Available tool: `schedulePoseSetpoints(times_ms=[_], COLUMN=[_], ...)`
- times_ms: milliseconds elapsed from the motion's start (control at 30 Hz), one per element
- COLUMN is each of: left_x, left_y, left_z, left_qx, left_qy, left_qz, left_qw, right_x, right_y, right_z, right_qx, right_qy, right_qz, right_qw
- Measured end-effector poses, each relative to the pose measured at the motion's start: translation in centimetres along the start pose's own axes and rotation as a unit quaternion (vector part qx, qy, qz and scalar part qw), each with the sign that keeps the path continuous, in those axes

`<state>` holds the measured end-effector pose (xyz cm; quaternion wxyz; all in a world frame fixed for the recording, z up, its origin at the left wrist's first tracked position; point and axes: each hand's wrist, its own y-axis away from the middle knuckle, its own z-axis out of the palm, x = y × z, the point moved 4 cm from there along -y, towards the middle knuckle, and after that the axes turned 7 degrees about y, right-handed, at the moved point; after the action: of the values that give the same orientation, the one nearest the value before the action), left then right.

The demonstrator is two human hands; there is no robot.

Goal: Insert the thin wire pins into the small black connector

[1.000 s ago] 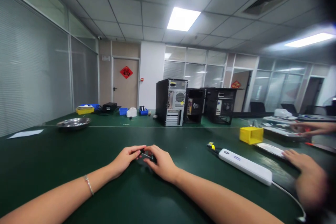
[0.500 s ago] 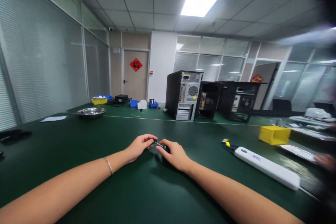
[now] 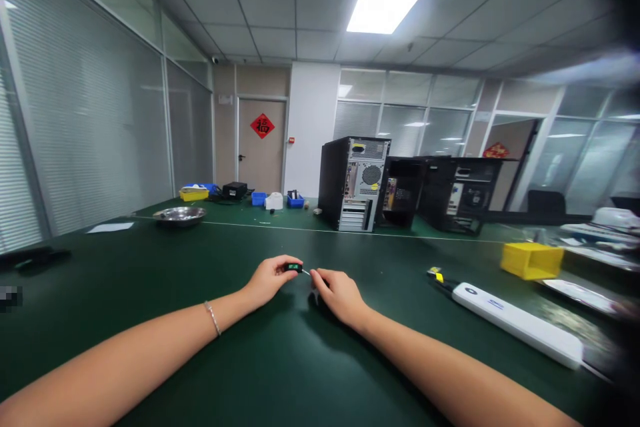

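Between the thumb and fingers of my left hand (image 3: 269,282) is a small black block with green markings (image 3: 293,267); the fingers are closed on it. My right hand (image 3: 341,295), just to its right, pinches a slim tool with a thin metal shaft (image 3: 307,272). That shaft points left toward the block's right end; I cannot tell whether it touches. The right fingers mostly cover the tool's handle. Both hands are held over the dark green table (image 3: 240,373).
A white power strip (image 3: 517,323) and a yellow bin (image 3: 531,261) lie to the right. Black computer towers (image 3: 354,183) stand at the back. A metal bowl (image 3: 181,215) and small blue bins (image 3: 259,199) sit at the back left. At the right edge, another person's hand is blurred.
The black block has turned so its green-marked face shows. My right hand has shifted slightly right, with its fingers drawn closer together. The view has moved a little.
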<state>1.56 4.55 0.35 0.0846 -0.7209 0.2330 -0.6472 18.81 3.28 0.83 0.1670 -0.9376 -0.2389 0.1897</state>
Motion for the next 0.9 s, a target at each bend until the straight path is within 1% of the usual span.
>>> schedulePoseSetpoints(times_ms=[67, 200, 300, 533, 900], left_x=[0.1, 0.9, 1.4, 1.7, 1.9], left_y=[0.1, 0.5, 0.7, 0.8, 0.9], left_z=[-0.1, 0.2, 0.4, 0.5, 0.6], left_qx=[-0.001, -0.020, -0.028, -0.047, -0.053], left_qy=[-0.037, -0.125, -0.160, -0.139, -0.103], left_qz=[0.010, 0.041, 0.058, 0.070, 0.050], left_qw=[0.999, 0.991, 0.985, 0.987, 0.992], right_x=[0.0, -0.2, -0.2, 0.0, -0.2], right_y=[0.0, 0.0, 0.0, 0.0, 0.2], right_z=[0.0, 0.0, 0.1, 0.0, 0.0], right_qx=[0.002, 0.005, 0.004, -0.008, 0.002], right_qy=[0.000, 0.021, 0.022, -0.030, -0.011], right_qz=[-0.001, -0.007, -0.012, -0.028, -0.041], right_qw=[1.000, 1.000, 1.000, 0.999, 0.999])
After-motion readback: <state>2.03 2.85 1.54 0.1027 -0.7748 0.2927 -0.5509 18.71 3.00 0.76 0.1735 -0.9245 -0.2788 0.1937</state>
